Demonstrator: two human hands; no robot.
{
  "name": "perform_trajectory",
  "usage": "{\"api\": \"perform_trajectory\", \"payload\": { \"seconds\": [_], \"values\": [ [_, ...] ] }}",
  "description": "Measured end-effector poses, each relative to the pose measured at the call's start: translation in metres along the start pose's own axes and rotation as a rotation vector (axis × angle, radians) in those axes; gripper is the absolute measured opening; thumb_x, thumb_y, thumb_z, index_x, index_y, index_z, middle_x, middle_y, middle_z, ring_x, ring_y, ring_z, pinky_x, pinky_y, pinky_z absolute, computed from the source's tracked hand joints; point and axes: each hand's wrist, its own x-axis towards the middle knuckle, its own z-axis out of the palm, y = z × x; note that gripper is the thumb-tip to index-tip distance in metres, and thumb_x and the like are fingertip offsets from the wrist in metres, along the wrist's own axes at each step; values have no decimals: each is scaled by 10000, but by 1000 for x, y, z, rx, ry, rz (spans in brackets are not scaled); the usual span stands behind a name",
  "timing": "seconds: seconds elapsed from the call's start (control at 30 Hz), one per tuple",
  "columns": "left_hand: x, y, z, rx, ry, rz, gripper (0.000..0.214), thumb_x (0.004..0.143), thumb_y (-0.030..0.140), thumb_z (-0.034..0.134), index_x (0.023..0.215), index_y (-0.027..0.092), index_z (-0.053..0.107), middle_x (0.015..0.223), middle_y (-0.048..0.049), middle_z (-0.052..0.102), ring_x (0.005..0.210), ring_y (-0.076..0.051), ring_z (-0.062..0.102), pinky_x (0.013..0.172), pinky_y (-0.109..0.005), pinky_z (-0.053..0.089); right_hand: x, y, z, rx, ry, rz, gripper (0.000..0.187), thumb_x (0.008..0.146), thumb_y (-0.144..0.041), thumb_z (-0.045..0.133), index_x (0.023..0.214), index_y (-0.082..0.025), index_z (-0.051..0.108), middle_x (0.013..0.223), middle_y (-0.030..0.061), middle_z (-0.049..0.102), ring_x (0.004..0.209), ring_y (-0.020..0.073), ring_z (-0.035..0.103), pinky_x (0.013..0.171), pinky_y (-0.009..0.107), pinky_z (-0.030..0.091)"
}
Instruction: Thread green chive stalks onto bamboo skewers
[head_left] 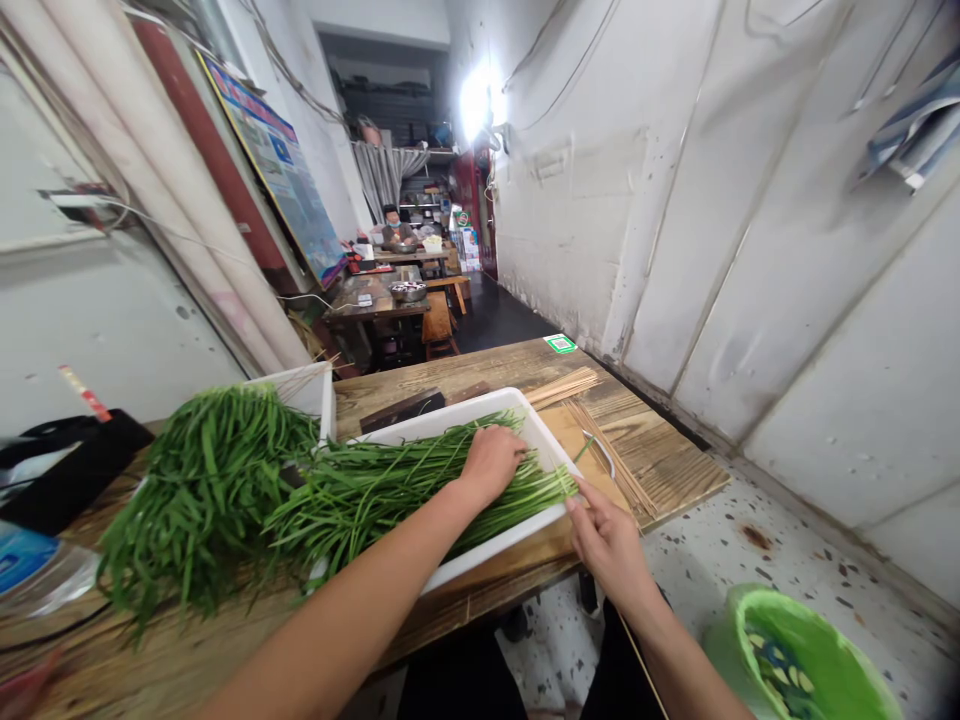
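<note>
Long garlic chives [420, 480] lie in a white plastic tray [480, 562], their pale stem ends toward its right side. My left hand [491, 462] reaches over the tray, fingers curled down among the stems; its fingertips are partly hidden. At the tray's right rim, my right hand [609, 535] is closed, thumb and fingertips close to the pale stem ends. A thin bamboo skewer [642, 668] shows below that hand and seems to run up into its grip. Loose bamboo skewers [564, 387] lie just beyond the tray.
More garlic chives [214, 480] heap over a second white tray [328, 405] on the left. A cutting board [562, 430] lies partly under the near tray. A green bucket [840, 650] stands on the floor at right. Another person [395, 230] sits at a far table.
</note>
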Motion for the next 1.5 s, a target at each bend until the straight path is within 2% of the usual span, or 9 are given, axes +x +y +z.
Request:
{"api": "perform_trajectory", "payload": {
  "seconds": [0.1, 0.2, 0.3, 0.4, 0.57, 0.77, 1.2, 1.5],
  "values": [
    [0, 2, 0, 0, 4, 51, 131, 738, 166, 611, 822, 203, 704, 812, -69, 693, 856, -232, 562, 827, -338, 358, 1, -2, 0, -3, -39, -7, 548, 860, -451, 482, 1257, -73, 498, 483, -88, 312, 371, 81, 277, 363, 212, 234],
    [1, 3, -1, 1, -21, 48, 138, 749, 128, 570, 726, 181, 695, 793, -76, 697, 841, -224, 569, 821, -328, 369, 3, -2, 0, -16, -60, -26, 532, 872, -422, 472, 1265, -64, 486, 479, -91, 311, 374, 78, 275, 365, 206, 218],
    [2, 2, -2, -35, 23, 43, 200, 759, 110, 527, 771, 184, 712, 823, -74, 711, 843, -216, 586, 825, -324, 388, 5, 1, -1, -19, -55, -36, 525, 875, -406, 476, 1264, -53, 481, 479, -94, 312, 380, 76, 278, 368, 202, 212],
    [1, 1, -3, -196, 96, -48, 231, 748, 140, 545, 893, 187, 718, 821, -58, 723, 770, -201, 620, 772, -310, 434, 8, 5, -2, -2, -60, -35, 525, 875, -401, 479, 1270, -54, 474, 479, -96, 312, 374, 76, 283, 363, 201, 217],
    [-5, 1, -5, -560, 74, -167, 164, 687, 248, 642, 794, 178, 745, 822, -47, 741, 784, -202, 663, 762, -292, 478, 10, 6, -1, -3, -71, -49, 479, 882, -382, 461, 1254, -84, 511, 473, -96, 302, 358, 78, 273, 354, 202, 225],
    [-11, 15, -9, -791, 89, -349, 191, 653, 258, 666, 798, 163, 745, 795, -38, 745, 765, -199, 667, 750, -295, 493, 10, 5, 0, -51, -31, -72, 474, 880, -379, 461, 1242, -84, 538, 461, -89, 323, 361, 84, 296, 366, 207, 267],
    [-12, 18, -8, -897, 110, -377, 201, 622, 257, 696, 782, 144, 742, 815, -60, 744, 793, -207, 670, 782, -306, 491, 10, 8, -3, -124, -26, -78, 497, 886, -384, 469, 1281, -87, 519, 467, -91, 301, 360, 81, 287, 357, 204, 240],
    [-11, 18, -4, -911, 136, -386, 209, 600, 253, 716, 767, 129, 742, 776, -70, 740, 725, -196, 665, 725, -292, 499, 10, 7, -2, -101, -23, -96, 485, 882, -380, 469, 1257, -82, 541, 475, -81, 337, 365, 77, 299, 355, 201, 269]
  ]
}}
